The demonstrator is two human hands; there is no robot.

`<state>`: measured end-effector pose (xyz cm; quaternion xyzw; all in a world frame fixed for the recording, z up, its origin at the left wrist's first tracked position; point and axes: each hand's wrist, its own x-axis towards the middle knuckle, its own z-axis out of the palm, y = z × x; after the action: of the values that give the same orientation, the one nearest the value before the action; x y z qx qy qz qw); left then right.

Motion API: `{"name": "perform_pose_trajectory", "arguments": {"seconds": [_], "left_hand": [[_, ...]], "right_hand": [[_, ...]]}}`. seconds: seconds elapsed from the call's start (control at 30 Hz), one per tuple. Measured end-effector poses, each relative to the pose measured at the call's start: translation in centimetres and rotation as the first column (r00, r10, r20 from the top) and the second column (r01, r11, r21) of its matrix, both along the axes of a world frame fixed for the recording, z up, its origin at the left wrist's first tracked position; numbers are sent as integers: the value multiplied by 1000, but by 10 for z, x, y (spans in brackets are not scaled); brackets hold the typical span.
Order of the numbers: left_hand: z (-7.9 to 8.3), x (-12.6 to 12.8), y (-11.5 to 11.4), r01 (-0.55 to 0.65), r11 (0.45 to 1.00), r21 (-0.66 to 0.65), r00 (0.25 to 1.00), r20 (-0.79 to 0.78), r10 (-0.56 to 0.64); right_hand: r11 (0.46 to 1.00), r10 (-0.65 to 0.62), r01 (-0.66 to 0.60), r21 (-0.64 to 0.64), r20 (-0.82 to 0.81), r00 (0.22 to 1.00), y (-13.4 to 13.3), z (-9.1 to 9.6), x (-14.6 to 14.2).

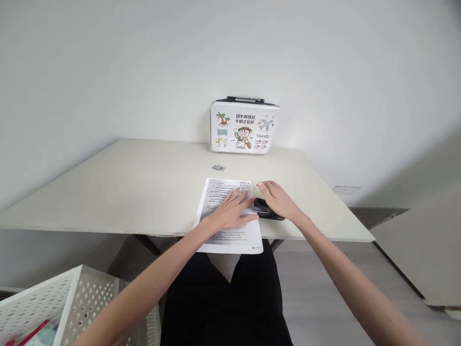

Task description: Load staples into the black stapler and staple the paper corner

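Note:
Printed sheets of paper (230, 236) lie at the front edge of the table, with their lower end sticking out over my lap. Flat on the print rests my left hand (230, 211), its fingers spread. A black stapler (268, 211) sits at the right edge of the paper, its front end over the sheet. My right hand (277, 199) is on top of the stapler, palm and thumb side against it, covering part of it. Small grey strips that look like staples (218, 167) lie beyond the paper.
A white case (245, 127) with cartoon prints stands at the back of the pale table (144, 187), near the wall. A white perforated basket (77, 293) with things inside is at the lower left. A white panel-like object (425, 254) stands at the right.

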<state>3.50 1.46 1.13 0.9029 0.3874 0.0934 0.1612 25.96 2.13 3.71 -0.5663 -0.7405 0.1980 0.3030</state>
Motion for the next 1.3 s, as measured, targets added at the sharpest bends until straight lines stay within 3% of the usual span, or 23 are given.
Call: {"name": "perform_pose_trajectory", "arguments": {"seconds": [0.13,0.3,0.67,1.3], "left_hand": [[-15,4,6,24,999,48,1000,-14,-24],[-23,3,-1,28,993,113,1000,6,-28],[-21,7,-2,28,994,103,999,17,-30],[-27,12,2,75,992,98,997,23,-78]], "right_hand": [[996,30,-22,-84,89,996,9,4,-22],[988,75,-58,-144,114,991,11,-2,-28],[990,132,-115,-87,232,964,5,-4,-33],[973,190,-152,-172,238,952,5,-5,-30]]}}
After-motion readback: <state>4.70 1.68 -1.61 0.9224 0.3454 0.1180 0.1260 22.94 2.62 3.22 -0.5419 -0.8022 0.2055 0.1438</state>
